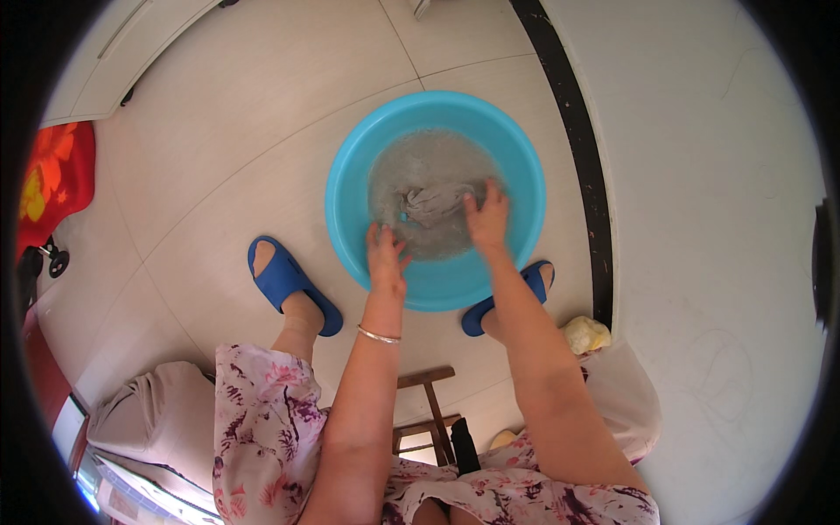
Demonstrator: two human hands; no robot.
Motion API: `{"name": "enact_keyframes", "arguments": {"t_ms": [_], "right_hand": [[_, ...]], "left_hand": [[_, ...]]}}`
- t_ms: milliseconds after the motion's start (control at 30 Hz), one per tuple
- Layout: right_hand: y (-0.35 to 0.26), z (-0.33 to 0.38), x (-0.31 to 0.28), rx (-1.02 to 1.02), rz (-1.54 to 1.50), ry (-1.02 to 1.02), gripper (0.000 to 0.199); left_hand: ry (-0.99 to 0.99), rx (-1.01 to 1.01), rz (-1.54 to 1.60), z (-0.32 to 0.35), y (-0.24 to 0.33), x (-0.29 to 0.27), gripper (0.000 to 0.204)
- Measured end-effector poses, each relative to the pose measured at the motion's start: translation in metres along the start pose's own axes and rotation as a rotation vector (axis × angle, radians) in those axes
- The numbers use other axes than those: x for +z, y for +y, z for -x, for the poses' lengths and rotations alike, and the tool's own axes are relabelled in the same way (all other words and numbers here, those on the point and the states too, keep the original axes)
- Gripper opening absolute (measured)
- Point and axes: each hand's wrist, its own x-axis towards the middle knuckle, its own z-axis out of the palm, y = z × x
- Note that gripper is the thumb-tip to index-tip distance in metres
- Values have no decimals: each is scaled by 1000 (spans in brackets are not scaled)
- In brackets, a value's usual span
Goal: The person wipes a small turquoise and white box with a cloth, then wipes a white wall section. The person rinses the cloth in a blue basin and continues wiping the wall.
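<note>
A round light-blue basin [437, 293] stands on the floor between my feet, with murky grey water inside. A wet, crumpled grey cloth [433, 203] lies partly under the water at the middle. My left hand [386, 256] is over the near left of the water, fingers spread and holding nothing, a bracelet [378, 335] on its wrist. At the right of the cloth is my right hand [487, 217], its fingers apart and the tips close to the cloth's edge; whether they touch it I cannot tell.
Blue slippers [293, 284] are on my feet. A wooden stool [429, 411] is beneath me. A white wall [700, 219] with a black skirting strip [582, 149] runs along the right. Left are a white cabinet [105, 52], a red flowered cover [61, 179] and a beige bundle [153, 411].
</note>
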Motion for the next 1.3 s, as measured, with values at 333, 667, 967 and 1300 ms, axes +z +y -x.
{"name": "enact_keyframes", "arguments": {"t_ms": [333, 667, 967, 1300], "right_hand": [[-102, 75, -80, 11, -789, -590, 26], [-135, 73, -75, -180, -592, -287, 25], [-88, 3, -34, 258, -390, -439, 40], [-13, 16, -9, 231, -270, -421, 30]], "left_hand": [[-294, -65, 395, -3, 26, 5, 63], [-292, 12, 333, 20, 31, 17, 41], [-46, 106, 90, 15, 24, 30, 46], [-108, -69, -10, 0, -2, 9, 78]]}}
